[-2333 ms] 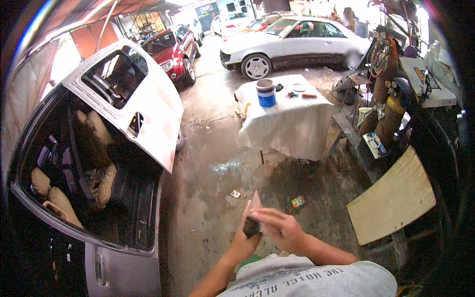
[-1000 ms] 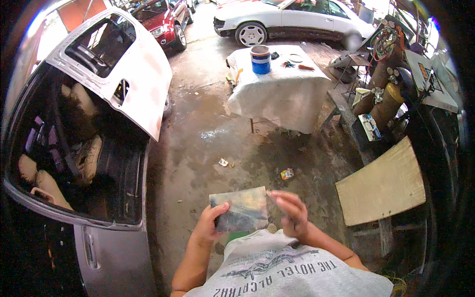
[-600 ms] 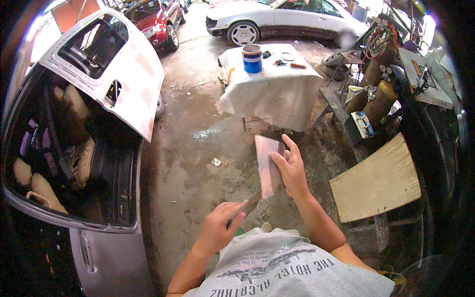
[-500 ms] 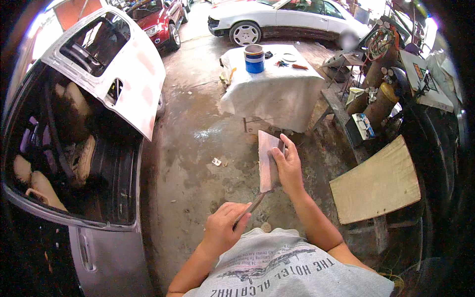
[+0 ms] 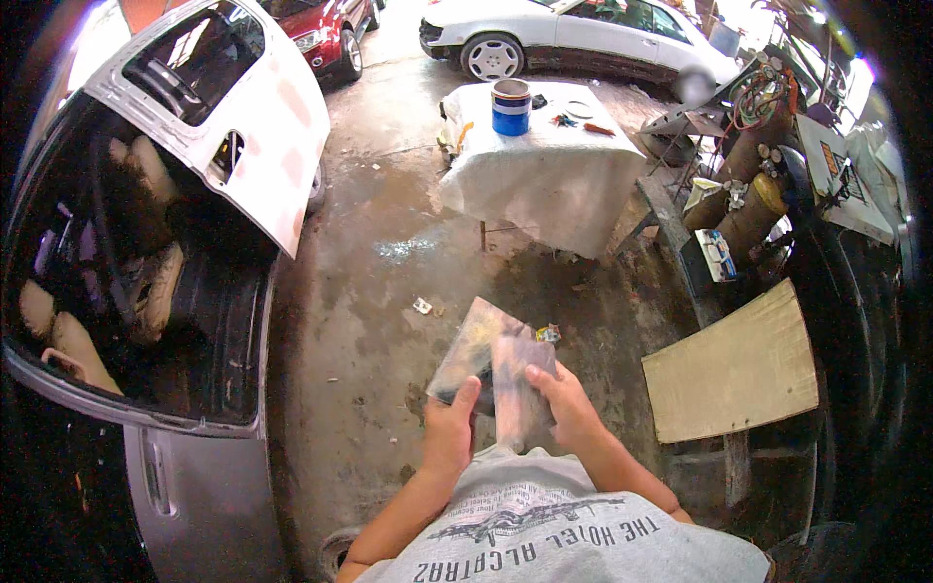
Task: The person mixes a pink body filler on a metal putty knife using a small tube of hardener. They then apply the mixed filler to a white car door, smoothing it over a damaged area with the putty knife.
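Note:
My left hand [image 5: 449, 428] is closed on a flat putty spreader [image 5: 473, 338], its pale face smeared yellowish and pink, with a dark lower edge near the thumb. A second flat rectangular putty spreader [image 5: 513, 374], coated in pinkish filler, is gripped by my right hand [image 5: 570, 406], thumb on its face. The right spreader overlaps the front of the left one; whether they touch I cannot tell. Both are held in front of my grey shirt, and the fingers behind them are mostly hidden.
Ahead stands a white-covered table [image 5: 544, 180] with a blue paint can [image 5: 510, 109] and small tools. At left is a vehicle with an open, patchy white door [image 5: 277, 126]. A tan board [image 5: 734, 364] and gas cylinders [image 5: 763, 199] are at right. A white car [image 5: 583, 39] stands behind.
My hands have come together lower, near my shirt. The left spreader has turned from edge-on to face-up, and the right one has moved down and now overlaps it.

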A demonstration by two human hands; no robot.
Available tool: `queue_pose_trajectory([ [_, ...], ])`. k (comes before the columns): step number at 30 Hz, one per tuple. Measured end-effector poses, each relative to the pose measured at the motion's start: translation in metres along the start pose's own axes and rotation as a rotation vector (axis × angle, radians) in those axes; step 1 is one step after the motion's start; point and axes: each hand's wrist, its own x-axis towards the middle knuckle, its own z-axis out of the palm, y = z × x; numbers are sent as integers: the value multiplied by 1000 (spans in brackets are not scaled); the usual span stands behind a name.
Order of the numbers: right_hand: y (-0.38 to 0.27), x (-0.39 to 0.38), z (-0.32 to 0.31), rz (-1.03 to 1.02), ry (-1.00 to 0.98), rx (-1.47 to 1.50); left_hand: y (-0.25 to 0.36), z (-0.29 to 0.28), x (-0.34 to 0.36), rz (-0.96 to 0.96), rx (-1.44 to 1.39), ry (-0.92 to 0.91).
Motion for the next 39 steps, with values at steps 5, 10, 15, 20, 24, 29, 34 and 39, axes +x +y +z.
queue_pose_trajectory([
  [5,-31,5,-16,57,-12,120,-17,-22,6,-287,-60,-319],
  [10,-48,-2,-30,24,-99,-243,-30,-46,25,-401,429,-506],
  [15,-51,-12,-36,13,-141,-362,-10,-39,37,-322,445,-387],
  [20,-46,-21,-45,43,-111,-323,7,-32,50,-87,262,-69],
  [24,-40,-23,-48,-4,52,-86,7,-60,60,-64,332,-253],
  [29,-32,-17,-42,-129,41,-24,-20,-15,14,11,282,-313],
  [34,-29,-18,-37,-132,39,-105,-29,-41,19,-281,667,-591],
  [39,-45,-31,-34,-66,-78,-348,8,-28,19,-230,745,-522],
])
